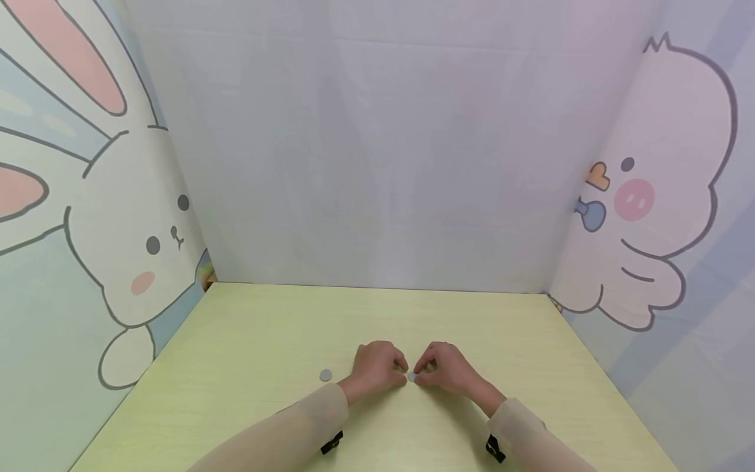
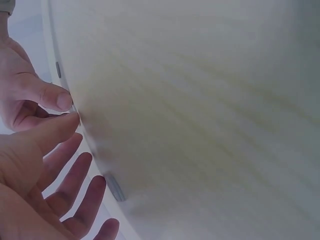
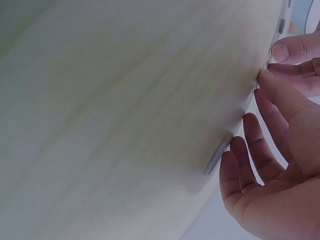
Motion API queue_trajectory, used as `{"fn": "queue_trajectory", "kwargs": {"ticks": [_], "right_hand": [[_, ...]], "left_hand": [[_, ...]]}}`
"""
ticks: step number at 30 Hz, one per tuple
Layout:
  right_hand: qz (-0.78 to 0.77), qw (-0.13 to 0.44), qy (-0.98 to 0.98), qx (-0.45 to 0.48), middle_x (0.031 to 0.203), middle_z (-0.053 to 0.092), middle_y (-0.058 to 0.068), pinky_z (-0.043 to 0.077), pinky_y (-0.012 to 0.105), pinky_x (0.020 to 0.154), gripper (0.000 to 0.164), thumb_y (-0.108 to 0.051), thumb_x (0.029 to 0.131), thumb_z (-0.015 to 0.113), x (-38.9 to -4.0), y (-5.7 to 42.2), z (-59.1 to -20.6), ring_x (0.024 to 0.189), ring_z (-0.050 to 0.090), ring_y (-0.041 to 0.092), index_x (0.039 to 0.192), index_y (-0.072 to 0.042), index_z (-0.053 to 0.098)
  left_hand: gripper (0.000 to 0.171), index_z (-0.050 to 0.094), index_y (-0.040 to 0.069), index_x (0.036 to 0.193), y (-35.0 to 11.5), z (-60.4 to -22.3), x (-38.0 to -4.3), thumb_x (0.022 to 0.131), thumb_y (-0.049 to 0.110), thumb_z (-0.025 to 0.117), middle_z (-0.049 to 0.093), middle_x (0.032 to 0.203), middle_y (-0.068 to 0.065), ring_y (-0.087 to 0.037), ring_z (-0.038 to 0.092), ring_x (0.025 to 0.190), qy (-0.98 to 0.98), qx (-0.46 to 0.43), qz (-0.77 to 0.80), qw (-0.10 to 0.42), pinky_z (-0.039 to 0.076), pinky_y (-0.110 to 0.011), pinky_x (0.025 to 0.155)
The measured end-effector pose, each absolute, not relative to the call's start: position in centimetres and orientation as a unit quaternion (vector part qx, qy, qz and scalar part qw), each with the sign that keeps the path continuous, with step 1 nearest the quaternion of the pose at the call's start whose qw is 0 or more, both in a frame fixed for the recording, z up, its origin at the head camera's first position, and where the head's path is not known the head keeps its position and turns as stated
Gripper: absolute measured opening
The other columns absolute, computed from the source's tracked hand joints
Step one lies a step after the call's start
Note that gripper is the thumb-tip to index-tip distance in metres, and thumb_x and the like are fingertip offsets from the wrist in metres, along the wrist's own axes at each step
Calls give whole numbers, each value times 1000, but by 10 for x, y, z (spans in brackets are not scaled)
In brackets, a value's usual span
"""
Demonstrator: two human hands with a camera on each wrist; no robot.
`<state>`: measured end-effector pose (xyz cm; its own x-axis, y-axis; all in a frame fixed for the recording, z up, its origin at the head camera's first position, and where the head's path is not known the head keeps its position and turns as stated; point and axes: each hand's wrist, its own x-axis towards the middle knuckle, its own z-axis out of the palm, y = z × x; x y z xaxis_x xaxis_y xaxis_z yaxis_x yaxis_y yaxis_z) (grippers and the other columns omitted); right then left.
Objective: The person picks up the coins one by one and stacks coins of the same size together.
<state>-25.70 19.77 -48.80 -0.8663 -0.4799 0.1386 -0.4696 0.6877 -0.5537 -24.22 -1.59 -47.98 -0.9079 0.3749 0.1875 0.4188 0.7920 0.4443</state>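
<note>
My left hand (image 1: pixel 380 365) and right hand (image 1: pixel 446 368) face each other low over the table, fingertips close together. Between them lies a small flat grey disc (image 1: pixel 411 377), coin-like. The right thumb and forefinger pinch at its right edge, while the left fingertips come down just beside its left side; whether they grip anything is hidden. Another grey disc (image 1: pixel 326 375) lies on the table left of the left hand. In the left wrist view a grey disc (image 2: pixel 116 187) is beside the left fingers. By the right hand's fingers in the right wrist view is a disc (image 3: pixel 215 159).
Both hands work over a pale yellow table (image 1: pixel 283 328). A plain light curtain (image 1: pixel 377 157) stands along its back edge. Side panels show a cartoon rabbit (image 1: pixel 130 249) on the left and a cartoon chick (image 1: pixel 666 144) on the right.
</note>
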Motion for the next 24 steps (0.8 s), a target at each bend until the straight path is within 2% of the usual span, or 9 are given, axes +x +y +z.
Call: {"fn": "queue_trajectory", "kwargs": {"ticks": [13, 24], "right_hand": [[-292, 9, 919, -263, 91, 70, -8, 45, 29, 79, 7, -19, 85, 91, -259, 199, -490, 88, 61, 14, 86, -19, 85], [-288, 6, 919, -269, 92, 70, -8, 44, 28, 76, 7, -19, 85, 91, -261, 198, -491, 85, 60, 14, 86, -19, 85]], "left_hand": [[8, 85, 23, 84, -10, -483, -244, 82, 24, 93, 76, 88, 13, -11, 65, 90, -942, -210, -259, 40, 45, -44, 83], [12, 83, 26, 76, -5, -484, -246, 80, 25, 94, 77, 84, 16, -9, 66, 89, -943, -202, -261, 50, 45, -44, 82]]}}
